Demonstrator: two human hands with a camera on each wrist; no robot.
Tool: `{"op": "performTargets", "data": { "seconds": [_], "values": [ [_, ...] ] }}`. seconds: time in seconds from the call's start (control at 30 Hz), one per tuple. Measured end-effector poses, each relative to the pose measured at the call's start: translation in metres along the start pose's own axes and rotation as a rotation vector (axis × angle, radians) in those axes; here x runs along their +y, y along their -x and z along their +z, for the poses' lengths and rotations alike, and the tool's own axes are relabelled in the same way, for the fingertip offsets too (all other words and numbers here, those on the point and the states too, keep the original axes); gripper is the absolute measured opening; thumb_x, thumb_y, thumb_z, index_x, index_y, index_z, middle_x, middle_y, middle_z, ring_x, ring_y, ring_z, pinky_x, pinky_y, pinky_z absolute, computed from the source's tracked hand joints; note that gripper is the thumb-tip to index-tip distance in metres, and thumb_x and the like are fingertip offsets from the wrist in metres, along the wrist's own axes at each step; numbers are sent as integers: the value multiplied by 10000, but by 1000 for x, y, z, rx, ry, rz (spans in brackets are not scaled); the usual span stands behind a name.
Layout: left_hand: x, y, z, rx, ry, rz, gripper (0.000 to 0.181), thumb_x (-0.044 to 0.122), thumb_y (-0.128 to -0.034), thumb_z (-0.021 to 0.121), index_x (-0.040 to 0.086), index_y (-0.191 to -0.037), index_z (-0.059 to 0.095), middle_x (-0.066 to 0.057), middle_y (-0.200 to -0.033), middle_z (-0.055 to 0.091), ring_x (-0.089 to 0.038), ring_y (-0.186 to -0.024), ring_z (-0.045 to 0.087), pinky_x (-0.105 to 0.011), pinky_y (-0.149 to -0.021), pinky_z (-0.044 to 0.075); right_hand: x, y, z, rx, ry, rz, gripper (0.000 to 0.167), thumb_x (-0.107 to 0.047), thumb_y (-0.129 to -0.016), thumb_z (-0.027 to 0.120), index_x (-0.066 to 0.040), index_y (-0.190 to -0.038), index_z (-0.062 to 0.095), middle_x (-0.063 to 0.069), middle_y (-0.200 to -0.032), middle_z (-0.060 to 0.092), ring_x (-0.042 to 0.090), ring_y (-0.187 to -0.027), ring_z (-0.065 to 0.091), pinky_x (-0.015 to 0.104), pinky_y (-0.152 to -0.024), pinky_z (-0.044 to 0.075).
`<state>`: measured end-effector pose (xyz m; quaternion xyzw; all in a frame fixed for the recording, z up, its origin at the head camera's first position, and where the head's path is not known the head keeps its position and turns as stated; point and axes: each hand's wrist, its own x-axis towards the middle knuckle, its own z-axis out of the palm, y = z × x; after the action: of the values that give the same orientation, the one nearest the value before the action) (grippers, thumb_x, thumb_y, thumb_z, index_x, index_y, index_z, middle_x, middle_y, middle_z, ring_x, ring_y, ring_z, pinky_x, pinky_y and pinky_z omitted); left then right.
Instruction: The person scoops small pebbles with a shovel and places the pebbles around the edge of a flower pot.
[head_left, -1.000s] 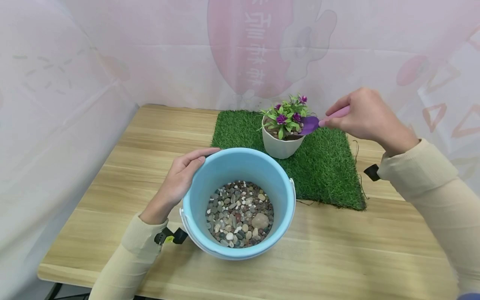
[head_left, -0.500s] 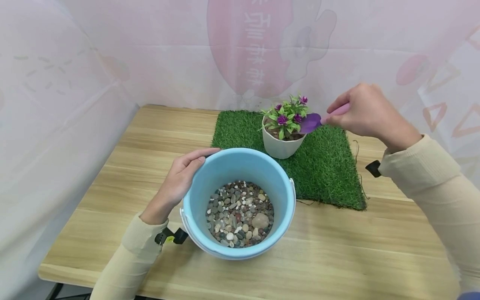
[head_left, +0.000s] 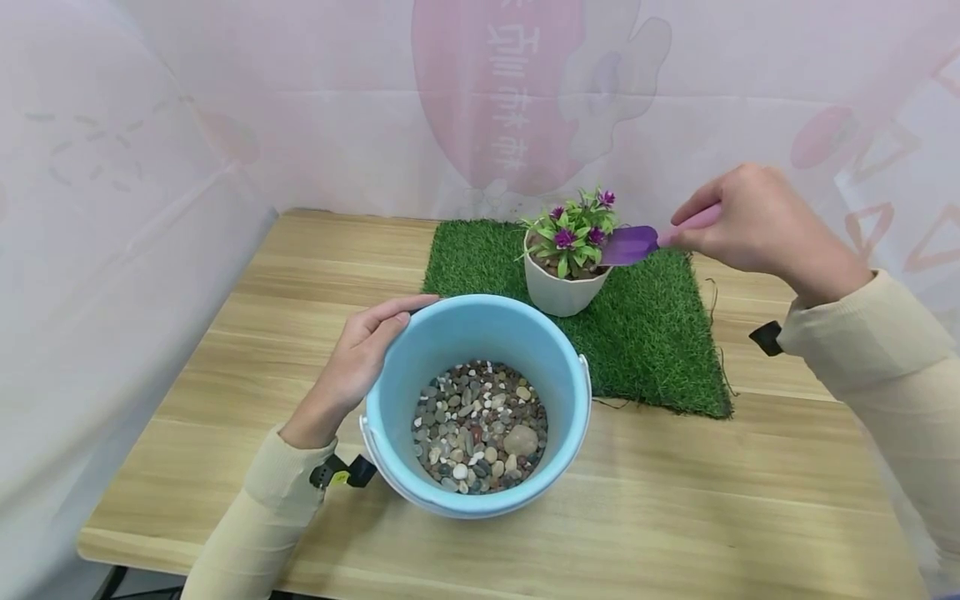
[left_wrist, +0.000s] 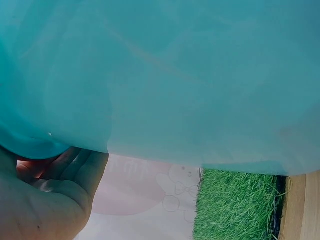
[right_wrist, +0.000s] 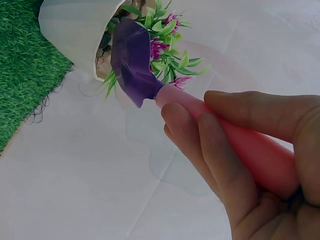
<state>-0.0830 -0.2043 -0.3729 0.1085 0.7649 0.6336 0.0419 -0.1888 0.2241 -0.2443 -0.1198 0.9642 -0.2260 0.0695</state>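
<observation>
My left hand (head_left: 362,352) rests against the outer left side of a light blue bucket (head_left: 386,400), fingers extended along it just below the rim and thumb at the rim. Pebbles (head_left: 480,425) of mixed colours cover the bucket's floor. My right hand (head_left: 765,225) grips the pink handle of a small trowel (head_left: 630,246). Its purple blade (right_wrist: 131,62) tilts at the right rim of a white flowerpot (head_left: 564,293) and hides part of the opening. Green leaves and purple flowers (head_left: 566,237) stand in the pot, with pebbles and brown matter around their base.
The pot stands on a green artificial grass mat (head_left: 652,342) at the back of the wooden table (head_left: 247,375). Pale printed sheets (head_left: 337,108) hang behind and beside it. The bucket's white handle (head_left: 586,387) hangs down its sides.
My right hand has drawn the trowel rightward, so its blade now reaches less far over the pot. The left hand and the bucket stay in place.
</observation>
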Motion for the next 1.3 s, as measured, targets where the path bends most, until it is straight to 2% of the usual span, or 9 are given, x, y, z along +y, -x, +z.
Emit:
{"op": "performTargets", "data": {
  "seconds": [0.2, 0.4, 0.57, 0.73, 0.8, 1.03, 1.3],
  "values": [
    [0, 0, 1, 3, 11, 0, 404, 159, -1141, 393, 37, -1459, 609, -163, -1488, 632, -215, -1081, 773, -435, -866, 695, 7, 9, -3, 26, 17, -2, 475, -474, -891, 842, -66, -1134, 816, 106, -1009, 831, 50, -746, 711, 221, -559, 522],
    [0, -1, 1, 9, 12, 1, 400, 154, -1138, 399, 36, -1454, 614, -153, -1497, 626, -166, -1087, 766, -402, -874, 695, 11, 21, -4, 50, 48, -18, 453, -503, -902, 822, -103, -1116, 829, 146, -1041, 822, 72, -700, 704, 278, -470, 476],
    [-1, -1, 1, 11, 4, 5, 401, 152, -1137, 399, 35, -1456, 612, -163, -1487, 632, -189, -1076, 771, -412, -861, 698, 13, 27, -6, 97, 94, -38, 445, -544, -883, 825, -148, -1083, 845, 96, -978, 832, 5, -716, 680, 253, -504, 460],
    [-1, -1, 1, 10, 9, 6, 401, 156, -1138, 398, 36, -1455, 614, -163, -1485, 634, -218, -1082, 772, -427, -865, 696, 17, 36, -6, 132, 64, -66, 402, -486, -867, 862, -131, -1055, 849, 113, -941, 829, -89, -657, 645, 196, -510, 463],
    [-1, -1, 1, 8, 12, 6, 401, 157, -1139, 397, 38, -1454, 615, -160, -1486, 634, -219, -1085, 771, -426, -868, 696, 19, 39, -5, 152, 56, -93, 348, -430, -867, 878, -130, -1043, 851, 110, -922, 828, -83, -630, 640, 193, -485, 450],
    [-2, -1, 1, 3, 15, 11, 403, 154, -1139, 392, 35, -1455, 612, -167, -1482, 634, -226, -1089, 771, -436, -866, 696, 21, 50, -2, 202, 42, -157, 248, -342, -851, 904, -164, -1019, 859, 8, -832, 823, -8, -582, 622, 197, -433, 404],
    [-2, -1, 1, 1, 13, 21, 403, 150, -1139, 391, 28, -1455, 609, -174, -1481, 633, -219, -1094, 768, -440, -865, 696, 21, 59, -5, 173, -46, -97, 271, -335, -862, 897, -188, -1083, 847, -179, -803, 800, -6, -618, 630, 226, -426, 363]
  ]
}}
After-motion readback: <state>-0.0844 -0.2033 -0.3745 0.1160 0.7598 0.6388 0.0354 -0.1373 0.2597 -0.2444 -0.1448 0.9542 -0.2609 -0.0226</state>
